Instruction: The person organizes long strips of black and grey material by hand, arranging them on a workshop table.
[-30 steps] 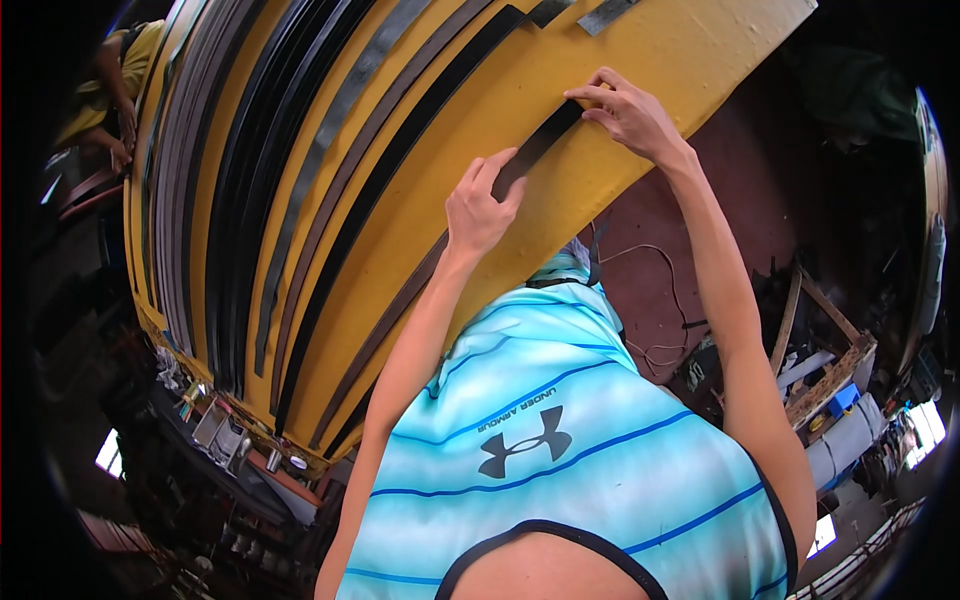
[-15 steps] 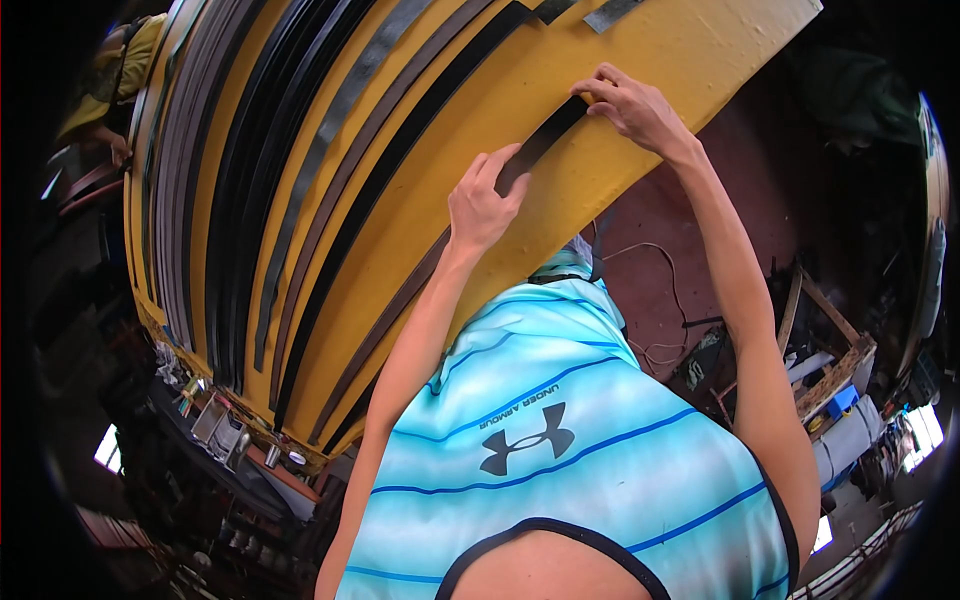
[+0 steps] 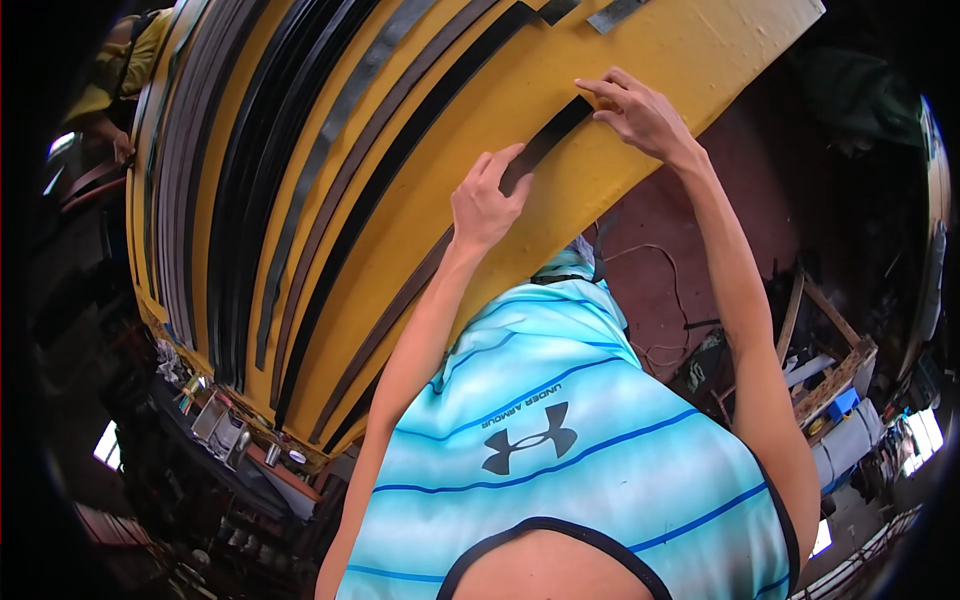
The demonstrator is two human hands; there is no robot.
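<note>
A long dark brown strap, leather-like, lies along the near side of the yellow work table. My left hand is closed over it, fingers at the far edge and thumb at the near edge, pressing it flat. The strap continues beneath my left wrist toward the lower left. By its upper right end, my right hand hovers with index finger stretched out and thumb apart, holding nothing I can see. Beyond both hands a wider black strap runs roughly parallel.
Several more black, grey and brown straps cover the table's far side. Short dark pieces lie at the top. Another person's hand shows at the far left. A wooden frame and a cable are right of me.
My right hand has come slightly off the strap's end, its fingers opening. My left hand stays on the strap, almost unmoved.
</note>
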